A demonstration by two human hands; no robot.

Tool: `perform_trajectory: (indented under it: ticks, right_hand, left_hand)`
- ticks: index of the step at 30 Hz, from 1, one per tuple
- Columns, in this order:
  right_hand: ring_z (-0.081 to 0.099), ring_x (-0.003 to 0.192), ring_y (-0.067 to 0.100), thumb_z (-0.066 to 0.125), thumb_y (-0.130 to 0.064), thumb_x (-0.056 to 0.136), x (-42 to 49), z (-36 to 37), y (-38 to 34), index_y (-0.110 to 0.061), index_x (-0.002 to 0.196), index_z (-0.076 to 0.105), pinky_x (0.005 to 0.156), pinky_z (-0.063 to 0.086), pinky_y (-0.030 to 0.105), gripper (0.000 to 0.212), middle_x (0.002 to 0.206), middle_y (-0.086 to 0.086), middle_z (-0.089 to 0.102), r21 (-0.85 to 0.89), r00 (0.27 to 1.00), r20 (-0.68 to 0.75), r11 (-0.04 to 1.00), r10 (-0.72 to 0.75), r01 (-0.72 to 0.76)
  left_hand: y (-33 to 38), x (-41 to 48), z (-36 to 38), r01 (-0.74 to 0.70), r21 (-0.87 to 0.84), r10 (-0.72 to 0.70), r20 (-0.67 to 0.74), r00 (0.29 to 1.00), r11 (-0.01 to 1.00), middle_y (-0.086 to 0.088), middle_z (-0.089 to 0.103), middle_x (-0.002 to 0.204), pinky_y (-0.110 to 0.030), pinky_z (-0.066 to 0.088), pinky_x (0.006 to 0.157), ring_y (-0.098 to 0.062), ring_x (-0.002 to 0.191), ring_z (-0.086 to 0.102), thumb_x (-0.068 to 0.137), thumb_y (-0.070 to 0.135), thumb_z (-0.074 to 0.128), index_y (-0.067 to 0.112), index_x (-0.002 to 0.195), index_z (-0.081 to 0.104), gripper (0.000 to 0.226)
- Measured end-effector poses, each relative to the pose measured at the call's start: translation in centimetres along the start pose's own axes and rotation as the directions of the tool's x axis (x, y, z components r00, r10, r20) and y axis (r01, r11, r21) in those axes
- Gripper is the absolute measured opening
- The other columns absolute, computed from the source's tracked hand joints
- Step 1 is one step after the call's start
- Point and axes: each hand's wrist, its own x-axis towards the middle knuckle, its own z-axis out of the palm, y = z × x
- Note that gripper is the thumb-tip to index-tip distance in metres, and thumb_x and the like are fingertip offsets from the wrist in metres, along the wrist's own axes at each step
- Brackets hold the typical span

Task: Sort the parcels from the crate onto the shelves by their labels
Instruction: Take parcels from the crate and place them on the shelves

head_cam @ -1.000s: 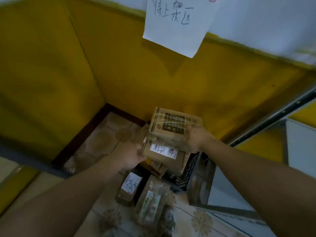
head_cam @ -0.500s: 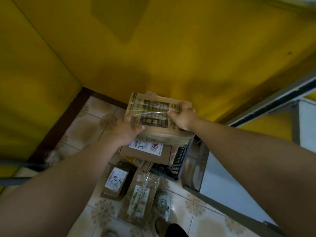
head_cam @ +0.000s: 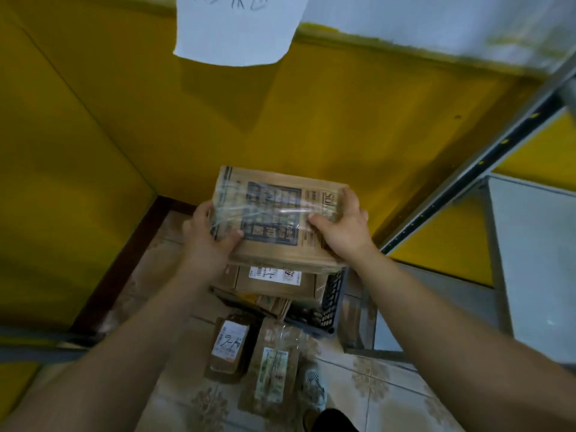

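Yellow walls point(head_cam: 78, 157) meet over tiled floor point(head_cam: 383, 397); the left hand point(head_cam: 208, 241) and right hand point(head_cam: 339, 232) clamp one box point(head_cam: 274, 213) at its 9 and 3 o'clock edges, above the crate point(head_cam: 331, 302). More parcels point(head_cam: 274, 283) wait there and two packets point(head_cam: 229, 347) lie at 6 o'clock. With the shelf point(head_cam: 530, 260) at 3 o'clock, most sorting seems left.

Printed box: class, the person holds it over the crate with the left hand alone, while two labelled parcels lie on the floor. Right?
No. The head view shows both hands on the printed box: the left hand grips its left edge, the right hand its right edge. It is over the crate, and two labelled parcels lie on the floor.
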Motion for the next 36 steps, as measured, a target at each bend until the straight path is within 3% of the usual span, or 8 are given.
perform_trajectory:
  ticks: [10,17,20,23,26,29,31,36]
  right_hand:
    - [0.029,0.141,0.026,0.071,-0.05,0.085,-18.3,1.0,-5.2,-0.032,0.157,0.004,0.111,0.032,0.038,0.1,0.156,0.003,0.022,0.203,0.905,-0.4,0.95,-0.142,0.238]
    - [0.053,0.102,0.015,0.05,-0.057,0.095,-26.3,1.5,-7.2,-0.026,0.139,0.041,0.068,0.044,0.025,0.055,0.129,0.001,0.053,0.39,0.932,-0.36,0.899,-0.05,0.199]
    - [0.053,0.082,0.005,0.052,-0.05,0.097,-28.2,1.1,-7.1,-0.018,0.124,0.042,0.057,0.04,0.021,0.043,0.11,-0.003,0.055,0.358,0.932,-0.356,0.91,-0.073,0.208]
    - [0.057,0.085,0.008,0.063,-0.042,0.093,-29.9,0.0,-6.8,-0.021,0.124,0.039,0.061,0.046,0.023,0.044,0.118,0.001,0.055,0.338,0.927,-0.359,0.911,-0.108,0.237]
    - [0.06,0.1,0.016,0.073,-0.024,0.088,-31.5,-2.0,-6.0,-0.033,0.148,0.02,0.062,0.053,0.023,0.081,0.126,-0.003,0.048,0.39,0.942,-0.287,0.877,-0.174,0.28]
    - [0.049,0.13,0.026,0.081,-0.023,0.076,-33.2,-3.8,-4.7,-0.049,0.149,0.014,0.092,0.056,0.048,0.103,0.148,-0.002,0.039,0.403,0.942,-0.238,0.859,-0.236,0.317]
    - [0.047,0.132,0.022,0.079,-0.015,0.079,-34.5,-5.1,-3.7,-0.044,0.152,0.018,0.101,0.05,0.048,0.099,0.15,-0.004,0.038,0.443,0.928,-0.258,0.821,-0.268,0.36]
    - [0.048,0.129,0.017,0.076,-0.008,0.082,-36.9,-8.5,-2.6,-0.036,0.151,0.027,0.09,0.054,0.031,0.089,0.148,-0.004,0.04,0.449,0.878,-0.335,0.761,-0.342,0.468]
  left_hand:
    - [-0.1,-10.6,-12.8,-0.248,-0.118,0.249,-0.005,0.969,0.962,-0.001,0.008,0.158,-0.045,0.026,0.112,-0.025,0.143,0.021,0.078,0.011,0.079,0.039,0.152,-0.007,0.116]
    - [-1.2,-15.9,-19.5,-0.222,-0.326,0.227,-0.024,0.974,0.919,-0.007,0.039,0.143,-0.04,0.039,0.106,-0.026,0.127,0.044,0.083,0.052,0.064,0.038,0.136,0.03,0.065]
    - [-0.9,-18.1,-20.1,-0.227,-0.377,0.208,-0.089,0.974,0.898,-0.002,0.055,0.112,-0.02,0.046,0.069,-0.014,0.094,0.059,0.095,0.044,0.054,0.022,0.119,0.032,0.039]
    - [-0.1,-20.3,-20.6,-0.292,-0.344,0.233,-0.203,0.951,0.892,0.001,0.05,0.109,-0.017,0.038,0.059,-0.016,0.09,0.055,0.096,0.039,0.054,0.02,0.13,0.032,0.045]
    - [0.7,-22.4,-21.0,-0.316,-0.375,0.268,-0.176,0.947,0.871,0.005,0.047,0.113,-0.019,0.04,0.066,-0.012,0.091,0.054,0.094,0.022,0.062,0.032,0.149,0.023,0.068]
    - [1.1,-24.9,-20.8,-0.321,-0.322,0.305,-0.099,0.947,0.891,0.006,0.043,0.13,-0.03,0.047,0.088,-0.015,0.111,0.05,0.086,0.015,0.071,0.049,0.148,0.015,0.09]
    - [1.2,-26.7,-20.2,-0.297,-0.26,0.297,-0.041,0.954,0.919,0.002,0.039,0.143,-0.048,0.047,0.099,-0.023,0.124,0.048,0.077,0.029,0.078,0.066,0.139,0.012,0.098]
    - [0.6,-32.3,-16.4,-0.169,-0.337,0.183,0.01,0.983,0.926,-0.003,0.051,0.12,-0.025,0.055,0.062,-0.017,0.092,0.062,0.088,0.025,0.068,0.032,0.123,0.036,0.048]
